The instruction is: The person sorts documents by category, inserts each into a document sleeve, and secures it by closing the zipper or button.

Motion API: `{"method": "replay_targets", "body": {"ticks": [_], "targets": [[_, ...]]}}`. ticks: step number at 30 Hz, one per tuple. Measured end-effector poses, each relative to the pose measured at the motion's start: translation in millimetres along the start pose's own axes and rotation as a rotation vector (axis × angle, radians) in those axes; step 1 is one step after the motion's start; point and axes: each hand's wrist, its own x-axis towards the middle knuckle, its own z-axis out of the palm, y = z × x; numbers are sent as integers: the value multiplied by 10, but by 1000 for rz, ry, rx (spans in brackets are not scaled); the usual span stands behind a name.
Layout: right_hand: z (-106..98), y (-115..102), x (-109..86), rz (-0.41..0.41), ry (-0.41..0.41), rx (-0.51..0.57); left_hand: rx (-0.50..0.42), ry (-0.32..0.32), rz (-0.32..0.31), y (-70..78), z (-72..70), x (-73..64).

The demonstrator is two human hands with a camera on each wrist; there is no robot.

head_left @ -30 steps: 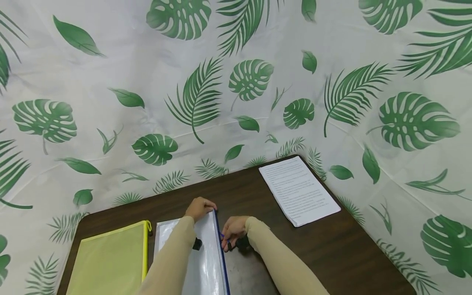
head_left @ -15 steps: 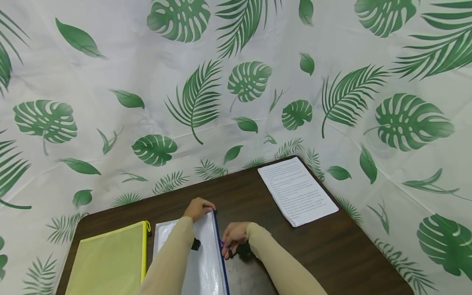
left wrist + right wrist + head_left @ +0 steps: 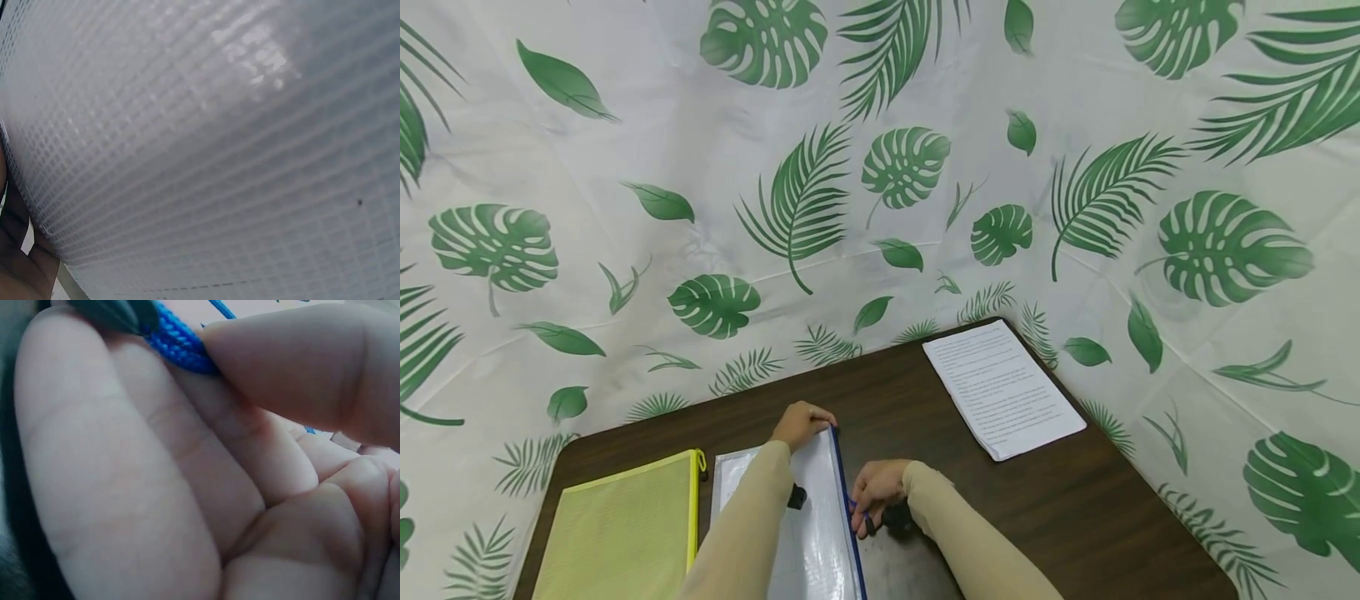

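Note:
A clear mesh zip pouch (image 3: 820,533) with a blue zipper edge (image 3: 837,450) lies at the front middle of the table. At its top right corner, my left hand (image 3: 800,423) grips the pouch; mesh (image 3: 206,150) fills most of the left wrist view, with some fingers at the lower left. Beside the blue edge, my right hand (image 3: 880,493) pinches a braided blue zipper cord (image 3: 181,347) between thumb and fingers. A dark tip (image 3: 119,312) sits at the cord's end. The zipper slider is hidden by the hand.
To the left lies a yellow mesh zip pouch (image 3: 617,533) with a loop at its upper right corner. A stack of printed paper (image 3: 1003,387) is at the back right of the dark wood table (image 3: 895,400). A leaf-patterned cloth (image 3: 820,167) hangs behind.
My right hand has slid a little down along the blue edge, towards me, with the cord still pinched. My left hand stays at the pouch's top corner.

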Motion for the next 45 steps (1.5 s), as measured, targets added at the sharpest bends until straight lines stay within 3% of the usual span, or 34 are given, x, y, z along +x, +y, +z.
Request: {"method": "replay_targets", "body": {"ticks": [7, 17, 30, 37, 45], "targets": [[45, 31, -29, -15, 4, 8, 7, 8, 0, -8, -3, -3], [105, 73, -83, -7, -34, 30, -1, 15, -56, 56, -17, -29], [159, 146, -92, -13, -38, 28, 2, 34, -42, 27, -26, -50], [222, 192, -143, -19, -36, 48, -22, 49, -85, 38, -5, -53], [296, 228, -206, -30, -38, 31, 8, 60, -67, 59, -35, -64]]}}
